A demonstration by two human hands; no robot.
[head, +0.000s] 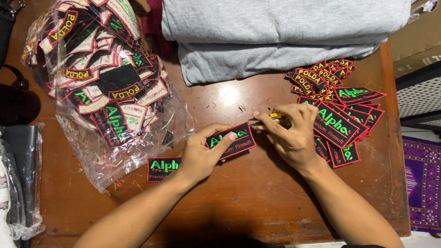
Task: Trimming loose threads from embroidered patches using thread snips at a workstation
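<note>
Left hand (198, 154) grips a black rectangular embroidered patch (239, 137) with red border and green lettering; thumb lies across its face, fingers curl beneath, pinning it flat on the brown wooden worktop (239, 197). Patch sits at centre of worktop, tilted, right end higher.

Right hand (289, 133) is closed around a small yellow-handled cutter (275, 117); index finger extended along the tool. Tool tip meets the patch's upper right corner. Blade itself too small to make out.

Second matching patch (161, 168) lies flat just left of the left wrist, partly under the hand.

Right of the right hand: loose pile of the same patches (349, 117), rectangular ones overlapped, smaller curved black-and-yellow ones at the top of the pile. Right hand overlaps the pile's left edge.

Upper left: clear plastic bag (110, 151) holding many mixed patches, some face down showing white backing.

Top centre: folded grey fabric (275, 32), stacked, resting on the worktop's far edge. Purple patterned mat (422, 183) beyond the right edge, lower level.
</note>
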